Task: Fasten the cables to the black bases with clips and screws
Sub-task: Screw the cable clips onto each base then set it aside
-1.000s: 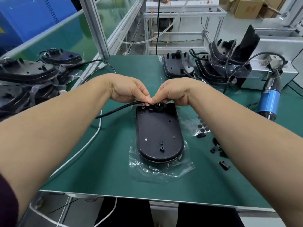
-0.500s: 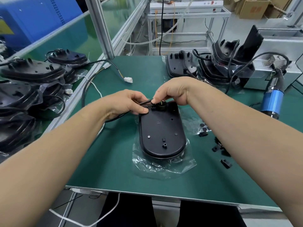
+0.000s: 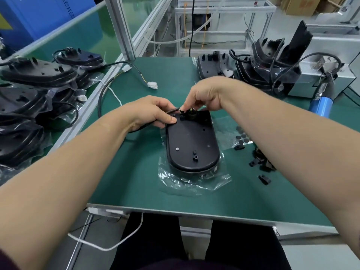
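A black oval base (image 3: 191,141) lies on a clear plastic bag (image 3: 192,182) in the middle of the green mat. A black cable (image 3: 101,96) loops from the left to the base's far end, ending in a white connector (image 3: 152,85). My left hand (image 3: 153,112) grips the cable at the base's far left corner, thumb on the base. My right hand (image 3: 204,98) is curled above the far end and pinches the cable's end next to a round socket (image 3: 191,114) with coloured wires in it.
Small black clips (image 3: 261,166) and round pads (image 3: 242,135) lie scattered to the right. Stacks of bagged bases stand at the left (image 3: 29,90) and back right (image 3: 263,61). A blue electric screwdriver (image 3: 320,102) rests at the far right. The mat's front edge (image 3: 194,213) is near me.
My left hand has drawn back left along the cable to the base's corner. The right hand stayed at the far end. The camera view shifted, showing more of the cable loop and connector.
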Demonstrator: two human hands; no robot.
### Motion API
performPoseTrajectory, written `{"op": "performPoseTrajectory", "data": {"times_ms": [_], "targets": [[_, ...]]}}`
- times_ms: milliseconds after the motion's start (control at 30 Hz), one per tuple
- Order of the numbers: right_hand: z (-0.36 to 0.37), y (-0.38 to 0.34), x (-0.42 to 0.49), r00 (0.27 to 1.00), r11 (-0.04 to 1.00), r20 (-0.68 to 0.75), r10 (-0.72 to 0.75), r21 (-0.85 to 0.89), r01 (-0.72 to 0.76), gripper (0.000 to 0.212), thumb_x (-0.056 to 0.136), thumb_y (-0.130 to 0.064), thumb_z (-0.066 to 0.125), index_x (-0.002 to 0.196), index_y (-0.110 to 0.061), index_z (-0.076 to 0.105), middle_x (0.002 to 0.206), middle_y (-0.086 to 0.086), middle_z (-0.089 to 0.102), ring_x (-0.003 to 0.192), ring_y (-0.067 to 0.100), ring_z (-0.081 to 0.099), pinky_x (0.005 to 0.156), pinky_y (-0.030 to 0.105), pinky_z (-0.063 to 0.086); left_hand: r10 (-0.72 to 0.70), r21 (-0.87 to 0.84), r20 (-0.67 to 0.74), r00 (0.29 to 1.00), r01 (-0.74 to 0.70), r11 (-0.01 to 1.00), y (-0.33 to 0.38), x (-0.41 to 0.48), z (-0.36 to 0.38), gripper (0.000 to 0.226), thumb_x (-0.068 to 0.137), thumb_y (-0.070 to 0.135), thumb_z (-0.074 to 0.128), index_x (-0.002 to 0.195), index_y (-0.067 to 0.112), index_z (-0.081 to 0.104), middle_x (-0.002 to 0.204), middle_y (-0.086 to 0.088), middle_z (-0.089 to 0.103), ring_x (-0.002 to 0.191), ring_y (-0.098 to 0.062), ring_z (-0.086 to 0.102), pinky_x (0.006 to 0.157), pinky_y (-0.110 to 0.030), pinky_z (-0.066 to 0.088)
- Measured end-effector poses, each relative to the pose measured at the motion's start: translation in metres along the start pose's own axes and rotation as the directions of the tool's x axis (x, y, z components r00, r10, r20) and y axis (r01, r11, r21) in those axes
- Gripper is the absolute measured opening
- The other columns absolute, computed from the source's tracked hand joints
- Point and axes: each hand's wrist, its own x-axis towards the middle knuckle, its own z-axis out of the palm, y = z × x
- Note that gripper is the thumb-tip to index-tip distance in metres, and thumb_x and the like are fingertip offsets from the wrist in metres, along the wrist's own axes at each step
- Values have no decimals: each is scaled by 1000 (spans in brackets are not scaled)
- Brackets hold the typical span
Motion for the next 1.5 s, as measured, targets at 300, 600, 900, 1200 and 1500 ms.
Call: {"op": "performPoseTrajectory", "data": {"times_ms": [300, 600, 900, 1200, 1500], "targets": [[-4, 1, -1, 997, 997, 72, -3, -82, 9, 23, 87, -7, 67, 69, -18, 56, 74, -2, 51, 72, 11, 42, 86, 29, 33, -28, -10, -1, 1000, 28, 1000, -2, -1, 3, 19, 80, 3, 73, 92, 17, 70, 92, 0, 68, 89, -14, 63, 87, -32, 52], [-4, 1, -4, 995, 996, 99, 13, -85, -5, 29, 88, -12, 65, 63, -19, 54, 66, -3, 42, 68, 12, 37, 100, 40, 23, -48, -11, -35, 998, 48, 999, 2, -5, 6, 24, 80, 2, 72, 100, 15, 69, 89, 2, 66, 86, -12, 63, 78, -24, 55], [4, 5, -2, 995, 995, -54, -83, -67, 80, 39, 87, -4, 68, 62, -19, 42, 66, 2, 39, 60, 12, 34, 64, 24, 29, -39, 43, -69, 997, 42, 998, 11, -9, 12, 21, 81, -3, 70, 98, 10, 67, 87, -1, 63, 88, -15, 61, 90, -33, 52], [2, 7, 1, 999, 998, -11, -52, 23, 52, 38, 86, -4, 69, 62, -18, 43, 68, 3, 39, 62, 12, 34, 81, 32, 31, -45, 0, -91, 995, 45, 999, 5, -9, 14, 19, 81, -3, 70, 92, 12, 68, 86, -4, 64, 80, -14, 61, 85, -30, 53], [-1, 19, 13, 993, 980, 3, -114, 163, 112, 28, 82, 3, 71, 67, -14, 54, 78, 9, 48, 84, 22, 43, 83, 31, 36, -90, -7, -78, 993, 89, 996, 3, -2, 6, 22, 76, -2, 76, 96, 6, 71, 88, -9, 66, 79, -16, 63, 81, -29, 54]]}}
